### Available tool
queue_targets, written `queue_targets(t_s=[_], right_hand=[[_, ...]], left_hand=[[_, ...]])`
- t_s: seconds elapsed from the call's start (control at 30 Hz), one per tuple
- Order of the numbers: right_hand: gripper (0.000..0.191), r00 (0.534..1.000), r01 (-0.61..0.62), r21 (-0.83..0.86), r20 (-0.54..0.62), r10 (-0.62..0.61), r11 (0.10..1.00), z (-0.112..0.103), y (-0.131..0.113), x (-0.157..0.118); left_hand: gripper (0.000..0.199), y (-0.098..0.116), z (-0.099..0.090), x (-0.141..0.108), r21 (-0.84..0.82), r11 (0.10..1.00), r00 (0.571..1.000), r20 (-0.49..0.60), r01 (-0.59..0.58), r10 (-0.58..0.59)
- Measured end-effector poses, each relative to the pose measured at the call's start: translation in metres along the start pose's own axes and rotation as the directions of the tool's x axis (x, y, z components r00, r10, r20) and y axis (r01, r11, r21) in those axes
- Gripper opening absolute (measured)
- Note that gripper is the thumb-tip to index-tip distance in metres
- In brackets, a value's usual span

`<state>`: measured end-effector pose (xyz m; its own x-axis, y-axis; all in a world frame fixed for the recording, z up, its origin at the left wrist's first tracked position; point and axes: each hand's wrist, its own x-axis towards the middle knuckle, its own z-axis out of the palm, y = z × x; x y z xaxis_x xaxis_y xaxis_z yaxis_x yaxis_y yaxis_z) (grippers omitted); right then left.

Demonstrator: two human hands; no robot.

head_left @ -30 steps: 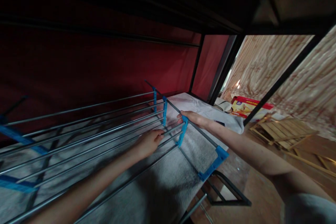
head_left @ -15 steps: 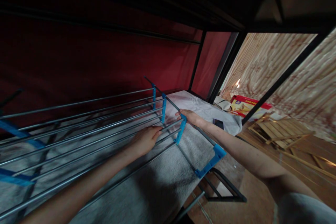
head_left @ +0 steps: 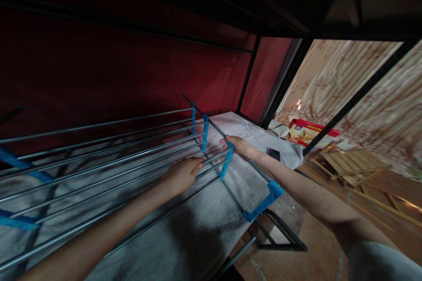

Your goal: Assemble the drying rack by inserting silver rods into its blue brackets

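Note:
A rack of long grey metal rods with blue plastic connectors lies across a pale fleecy blanket. My left hand is closed around one of the rods, close to its right end. Just beyond it, my right hand grips the rack's end where a blue connector meets the dark side bar; its fingertips curl over the bar. Nearer to me, a corner-shaped blue connector joins the side bar. More blue connectors show at the left, partly cut off by the frame.
A phone lies on the blanket at the right. Black frame posts and a dark red wall covering enclose the space. On the tiled floor are a red and yellow box, a folded wooden slatted item and a black metal frame.
The view has shifted very slightly. Both hands keep their places on the rack, and the rack's left end sits a little farther left in view.

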<state>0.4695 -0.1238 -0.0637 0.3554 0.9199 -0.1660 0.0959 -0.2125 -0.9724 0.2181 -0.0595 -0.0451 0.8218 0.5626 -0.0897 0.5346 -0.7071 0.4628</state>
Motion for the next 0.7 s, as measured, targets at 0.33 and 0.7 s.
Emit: queue_targets(t_s=[0.33,0.7], right_hand=[[0.038,1.000,-0.016,-0.002,-0.011,0.016,1.000,0.0033,-0.0043,-0.0041],[0.040,0.999,0.026,-0.073,-0.016,-0.028,0.997,0.0017,0.0002,0.0002]], left_hand=[[0.048,-0.0032,-0.0017,0.0032,-0.100,0.995,1.000,0.007,-0.024,0.025],[0.047,-0.0010,-0.0035,0.0046,-0.155,0.987,0.998,0.017,-0.052,0.055]])
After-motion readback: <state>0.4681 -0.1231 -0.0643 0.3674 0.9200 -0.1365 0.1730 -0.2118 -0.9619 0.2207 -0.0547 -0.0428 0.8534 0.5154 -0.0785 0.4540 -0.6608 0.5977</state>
